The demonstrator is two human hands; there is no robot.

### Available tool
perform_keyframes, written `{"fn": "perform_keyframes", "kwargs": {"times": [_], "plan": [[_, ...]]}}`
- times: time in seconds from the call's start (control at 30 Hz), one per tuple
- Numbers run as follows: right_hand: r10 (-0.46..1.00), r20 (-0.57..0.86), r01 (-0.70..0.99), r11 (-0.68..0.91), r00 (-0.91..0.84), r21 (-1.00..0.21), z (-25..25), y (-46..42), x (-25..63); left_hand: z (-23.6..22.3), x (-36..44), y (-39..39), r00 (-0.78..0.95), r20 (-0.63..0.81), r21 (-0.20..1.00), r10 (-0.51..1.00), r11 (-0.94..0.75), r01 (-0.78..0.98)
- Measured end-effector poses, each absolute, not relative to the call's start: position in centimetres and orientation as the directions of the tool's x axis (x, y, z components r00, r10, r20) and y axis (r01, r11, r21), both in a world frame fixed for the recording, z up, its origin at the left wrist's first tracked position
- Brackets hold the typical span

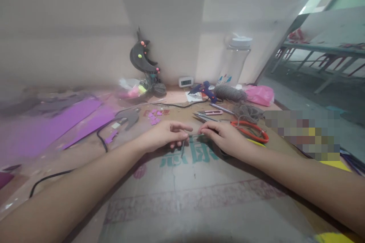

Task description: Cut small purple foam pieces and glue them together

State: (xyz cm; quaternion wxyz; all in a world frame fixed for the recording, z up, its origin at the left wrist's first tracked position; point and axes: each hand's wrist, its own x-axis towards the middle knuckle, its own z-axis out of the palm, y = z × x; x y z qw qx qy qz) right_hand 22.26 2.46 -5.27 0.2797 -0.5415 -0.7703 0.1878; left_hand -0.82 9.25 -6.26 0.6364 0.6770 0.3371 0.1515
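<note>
- While both forearms stretch in from the lower corners, one printed cardboard sheet (182, 216) lies beneath them, its near edge cut off.
- Two purple sheets (62, 121) lie at left, the larger one blurred.
- One clear bottle (235, 62) stands by the wall.
- Two hands face each other, just apart: the left hand (159, 135) has its index finger straight and thumb pressed toward curled fingers, gripping a strip; the right hand (225, 136) has thumb and index narrowed, their hold impossible to tell.
- One pair of orange-handled scissors (251, 131), partly hidden by the right hand.
- One white clock (186, 81), digits unreadable.
- One thin grey strip (183, 149), below the left fingertips, upper end hidden.
</note>
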Motion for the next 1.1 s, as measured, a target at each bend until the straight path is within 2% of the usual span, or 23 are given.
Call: {"fn": "perform_keyframes", "kwargs": {"times": [0.17,0.33,0.53,0.73,0.87,0.97,1.03,1.1], "plan": [[0.934,0.288,0.720,0.347,-0.210,-0.601,-5.5,3.4,23.0,-5.8,-0.8,8.6,0.772,-0.339,0.938,0.538,0.134,0.319],[0.932,0.314,0.711,0.344,-0.179,-0.614,-5.6,3.4,23.2,-5.8,-0.6,8.6,0.741,-0.357,0.930,0.569,0.140,0.341],[0.843,0.441,0.665,0.521,-0.307,-0.534,-6.2,2.4,22.6,-5.9,-0.5,8.7,0.744,-0.307,0.949,0.594,0.135,0.284],[0.899,0.309,0.669,0.438,-0.310,-0.601,-6.2,2.1,22.3,-6.2,-0.4,8.7,0.722,-0.244,0.969,0.647,0.143,0.200],[0.917,0.250,0.657,0.397,-0.311,-0.641,-6.0,1.8,21.8,-6.7,0.0,8.6,0.637,-0.184,0.983,0.749,0.138,0.122],[0.945,0.153,0.605,0.304,-0.289,-0.736,-6.1,1.4,21.3,-7.0,0.4,8.3,0.550,-0.072,0.991,0.832,0.000,0.131],[0.966,0.081,0.540,0.206,-0.247,-0.816,-6.1,1.3,21.1,-7.0,0.4,7.8,0.506,0.128,0.947,0.853,-0.257,0.193],[0.977,0.034,0.464,0.132,-0.213,-0.876,-6.0,1.3,20.9,-6.9,0.4,7.2,0.501,0.352,0.798,0.790,-0.534,0.281]]}}
